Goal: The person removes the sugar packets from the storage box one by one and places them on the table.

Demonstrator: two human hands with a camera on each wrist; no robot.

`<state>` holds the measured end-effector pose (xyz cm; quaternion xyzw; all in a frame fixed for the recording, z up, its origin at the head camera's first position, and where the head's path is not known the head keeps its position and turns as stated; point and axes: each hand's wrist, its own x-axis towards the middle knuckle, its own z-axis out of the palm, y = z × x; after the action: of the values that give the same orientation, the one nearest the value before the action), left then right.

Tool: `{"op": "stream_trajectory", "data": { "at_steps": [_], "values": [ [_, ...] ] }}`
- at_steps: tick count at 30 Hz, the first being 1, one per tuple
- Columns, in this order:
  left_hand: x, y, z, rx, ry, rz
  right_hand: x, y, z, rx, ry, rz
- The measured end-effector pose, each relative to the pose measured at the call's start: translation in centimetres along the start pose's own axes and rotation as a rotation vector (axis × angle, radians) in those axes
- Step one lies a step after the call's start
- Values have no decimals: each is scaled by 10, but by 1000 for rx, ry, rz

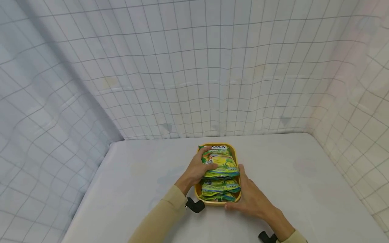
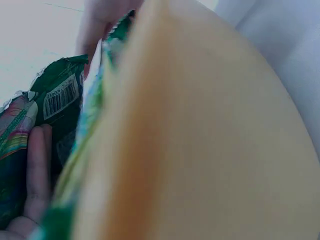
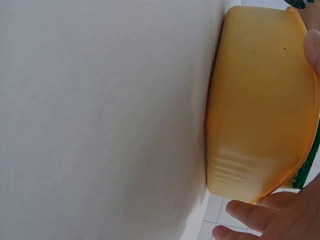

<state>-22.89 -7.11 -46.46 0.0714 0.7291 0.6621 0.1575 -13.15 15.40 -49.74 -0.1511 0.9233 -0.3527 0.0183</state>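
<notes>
A yellow plastic tub (image 1: 217,203) stands on the white table, filled with green-and-yellow printed packets (image 1: 219,187). My left hand (image 1: 196,168) reaches over the tub's left rim and grips the uppermost packet (image 1: 223,160), its thumb lying across the printed front. In the left wrist view, fingers (image 2: 37,170) lie against a dark green packet (image 2: 61,100) with a barcode; the tub's blurred wall hides much of that hand. My right hand (image 1: 252,197) rests at the tub's near right corner, thumb and fingers spread and fairly straight. In the right wrist view, the thumb (image 3: 312,50) is near the rim.
White table surface (image 1: 304,189) extends on both sides of the tub. Pale grid-patterned curtains (image 1: 212,84) stand behind the table and along both sides. A black wrist-worn device (image 1: 195,205) sits near the tub's front left corner.
</notes>
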Motion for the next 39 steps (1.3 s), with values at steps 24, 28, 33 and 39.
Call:
{"op": "stream_trajectory", "data": {
  "at_steps": [24,28,33,39],
  "values": [
    [-31,23,-58,-80,30,132,-2,3,1,-78,-10,15],
    [-34,24,-71,-128,14,148,-2,2,1,-79,-17,23],
    [-39,24,-86,-159,13,170,0,2,1,-79,-37,46],
    [-46,25,-101,-178,42,160,2,2,0,-77,-41,52]
  ]
}}
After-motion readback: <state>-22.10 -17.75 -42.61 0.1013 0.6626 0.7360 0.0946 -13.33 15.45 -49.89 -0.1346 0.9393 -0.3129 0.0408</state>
